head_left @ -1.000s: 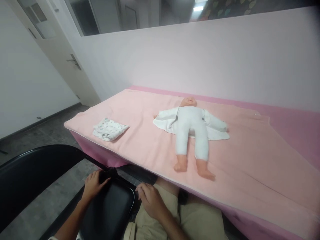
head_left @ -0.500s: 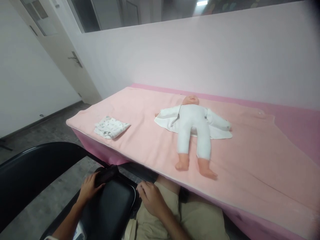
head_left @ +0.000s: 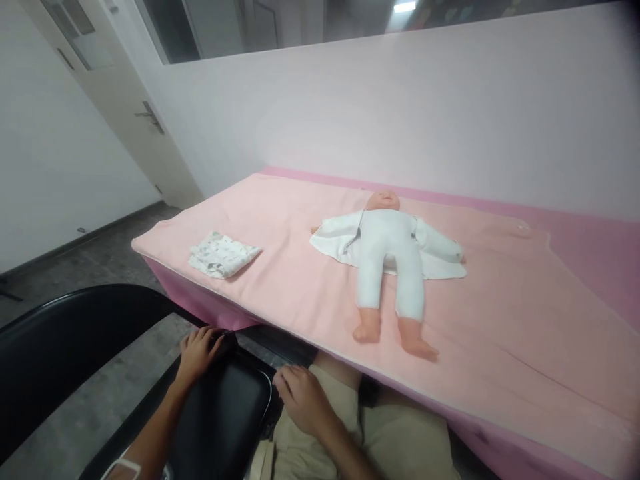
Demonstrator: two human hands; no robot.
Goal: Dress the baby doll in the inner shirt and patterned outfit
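Observation:
My left hand (head_left: 197,353) lies over a black object (head_left: 226,343) at the far edge of the black chair seat (head_left: 225,407). Its fingers curl around that object, whose kind I cannot make out. Beside my thigh rests my right hand (head_left: 304,398), its fingers bent inward; whether anything is inside them is hidden. On the table, a baby doll (head_left: 387,233) lies on its back in white trousers, with its arms in an open white top (head_left: 443,260). Left of the doll is a folded white printed cloth (head_left: 223,255). Neither hand touches the doll or the cloth.
A pale pink blanket (head_left: 295,293) covers most of the table, over a darker pink cover (head_left: 595,267). The chair's black backrest (head_left: 75,313) curves at the left. Behind the table stands a white wall (head_left: 400,113); a door (head_left: 135,133) is at the back left.
My left hand has moved forward and right, farther onto the black object. My right hand, the doll and the folded cloth stay in place.

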